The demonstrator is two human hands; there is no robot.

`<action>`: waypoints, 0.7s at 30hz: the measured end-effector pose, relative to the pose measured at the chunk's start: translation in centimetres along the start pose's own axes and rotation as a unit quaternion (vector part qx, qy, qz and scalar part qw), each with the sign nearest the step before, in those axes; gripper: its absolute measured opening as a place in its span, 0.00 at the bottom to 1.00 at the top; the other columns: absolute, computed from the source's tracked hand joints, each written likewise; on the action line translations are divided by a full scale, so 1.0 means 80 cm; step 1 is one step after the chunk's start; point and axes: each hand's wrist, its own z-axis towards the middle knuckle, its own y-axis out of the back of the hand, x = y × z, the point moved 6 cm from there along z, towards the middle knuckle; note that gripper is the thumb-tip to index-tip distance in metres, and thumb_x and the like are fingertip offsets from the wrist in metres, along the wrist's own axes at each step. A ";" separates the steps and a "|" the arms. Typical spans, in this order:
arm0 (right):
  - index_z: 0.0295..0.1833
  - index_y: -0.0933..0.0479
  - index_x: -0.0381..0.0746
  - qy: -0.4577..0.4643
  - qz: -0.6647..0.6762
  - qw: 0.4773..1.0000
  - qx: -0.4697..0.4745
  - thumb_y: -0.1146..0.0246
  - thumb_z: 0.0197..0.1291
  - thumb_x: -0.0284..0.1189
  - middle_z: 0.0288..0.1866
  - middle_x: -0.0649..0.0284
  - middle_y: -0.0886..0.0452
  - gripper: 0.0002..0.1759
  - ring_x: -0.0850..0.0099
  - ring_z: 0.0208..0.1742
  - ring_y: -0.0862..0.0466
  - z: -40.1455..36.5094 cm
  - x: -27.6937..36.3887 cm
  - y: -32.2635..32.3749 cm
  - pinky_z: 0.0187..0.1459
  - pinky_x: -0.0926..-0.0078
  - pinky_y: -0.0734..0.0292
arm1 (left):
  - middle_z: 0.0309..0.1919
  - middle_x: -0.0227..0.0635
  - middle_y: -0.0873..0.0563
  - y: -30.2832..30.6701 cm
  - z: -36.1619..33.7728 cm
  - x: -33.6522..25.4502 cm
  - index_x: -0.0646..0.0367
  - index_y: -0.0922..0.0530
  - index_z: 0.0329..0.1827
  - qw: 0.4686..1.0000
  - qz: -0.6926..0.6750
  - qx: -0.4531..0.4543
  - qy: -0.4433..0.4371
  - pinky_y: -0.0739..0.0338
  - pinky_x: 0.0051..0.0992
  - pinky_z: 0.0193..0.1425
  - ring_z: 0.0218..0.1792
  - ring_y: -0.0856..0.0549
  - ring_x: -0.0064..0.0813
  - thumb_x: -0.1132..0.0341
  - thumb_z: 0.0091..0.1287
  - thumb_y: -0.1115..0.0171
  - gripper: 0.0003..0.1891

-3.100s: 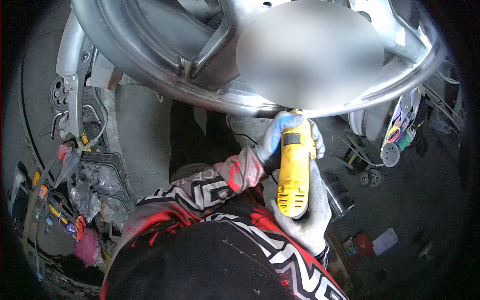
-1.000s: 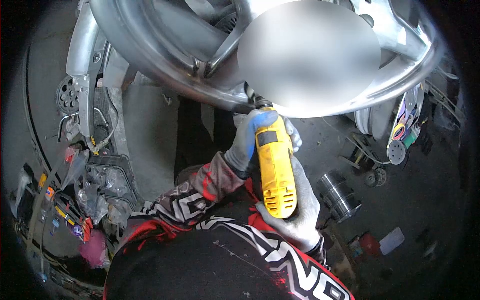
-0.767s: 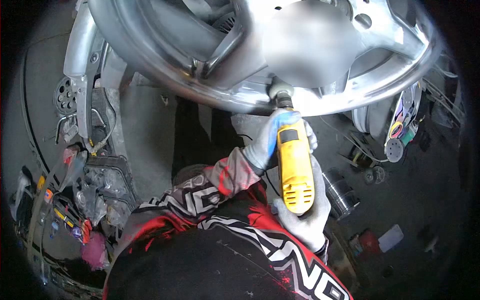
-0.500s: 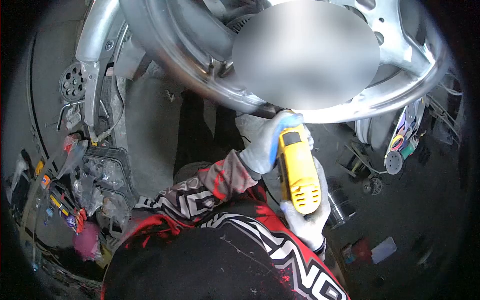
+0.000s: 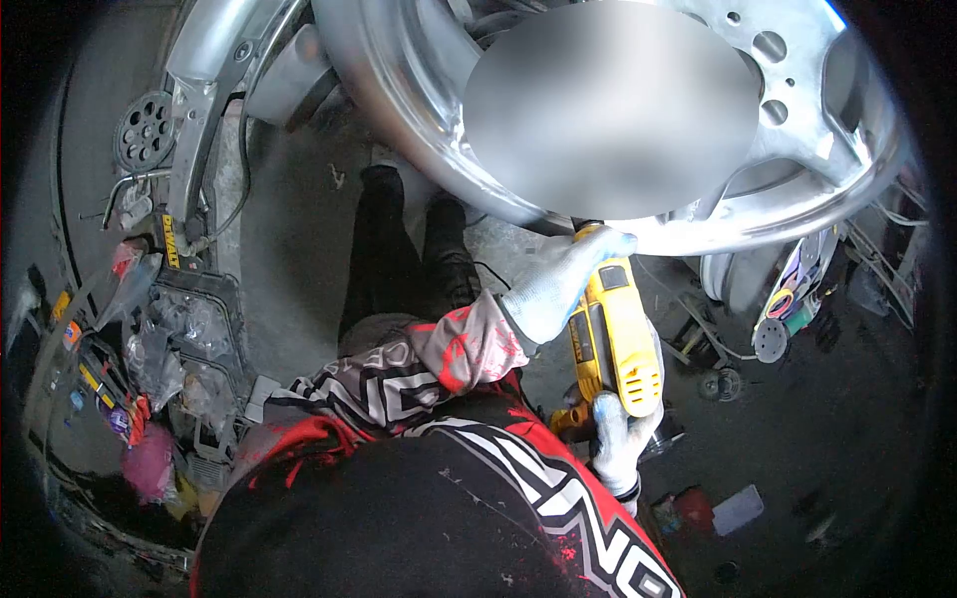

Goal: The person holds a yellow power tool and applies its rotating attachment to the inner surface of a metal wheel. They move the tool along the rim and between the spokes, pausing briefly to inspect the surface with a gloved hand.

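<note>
A yellow DeWalt power drill [image 5: 620,334] is held in both of my gloved hands, its front end toward the silver wheel rim [image 5: 478,189]. My left hand [image 5: 563,289], in a white and blue glove, wraps round the drill's front part, just below the rim's near edge. At the back, my right hand [image 5: 623,434] is closed round the rear of the drill by its grip. Part of the grip shows to the left of that hand. A blurred oval covers the wheel's middle and the area just beyond the drill's tip.
On the left stand a metal frame [image 5: 194,130], a round perforated disc [image 5: 145,132] and black trays [image 5: 209,299] with plastic bags. A board of sanding discs and tape [image 5: 793,284] lies at right. A cable [image 5: 658,289] and small items lie on the floor.
The drill and both hands have shifted a little to the right in view, and the drill has rolled so its grip and side label show. The wheel appears turned, its spokes and holes differently placed.
</note>
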 end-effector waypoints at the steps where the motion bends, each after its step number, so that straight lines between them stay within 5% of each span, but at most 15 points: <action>1: 0.81 0.43 0.27 -0.009 -0.013 1.000 0.004 0.36 0.49 0.19 0.74 0.49 0.27 0.49 0.64 0.73 0.25 -0.001 -0.006 0.002 0.74 0.64 0.33 | 0.31 0.33 0.13 -0.004 -0.005 -0.004 0.55 0.18 0.43 1.000 -0.006 -0.005 0.003 0.16 0.27 0.43 0.33 0.12 0.26 0.57 0.69 0.32 0.12; 6: 0.81 0.42 0.27 0.028 -0.005 0.999 0.021 0.38 0.52 0.19 0.73 0.51 0.27 0.47 0.65 0.72 0.25 0.000 -0.004 -0.015 0.74 0.65 0.33 | 0.31 0.32 0.13 0.002 -0.013 -0.022 0.56 0.18 0.42 1.000 -0.014 -0.025 -0.009 0.17 0.26 0.41 0.31 0.13 0.25 0.57 0.68 0.31 0.12; 12: 0.81 0.43 0.27 0.003 0.012 1.000 0.010 0.38 0.54 0.20 0.69 0.52 0.25 0.45 0.67 0.63 0.20 -0.004 -0.025 -0.003 0.62 0.68 0.22 | 0.29 0.32 0.13 0.003 -0.007 -0.016 0.56 0.17 0.40 0.999 0.019 -0.051 -0.004 0.17 0.26 0.38 0.29 0.13 0.25 0.58 0.66 0.28 0.11; 21: 0.82 0.44 0.29 -0.018 0.078 0.996 0.029 0.35 0.55 0.22 0.72 0.50 0.26 0.47 0.65 0.67 0.22 -0.003 -0.034 -0.018 0.69 0.64 0.27 | 0.31 0.33 0.13 0.005 -0.023 -0.031 0.58 0.17 0.41 0.997 0.037 -0.063 0.003 0.16 0.26 0.40 0.31 0.12 0.25 0.58 0.67 0.29 0.12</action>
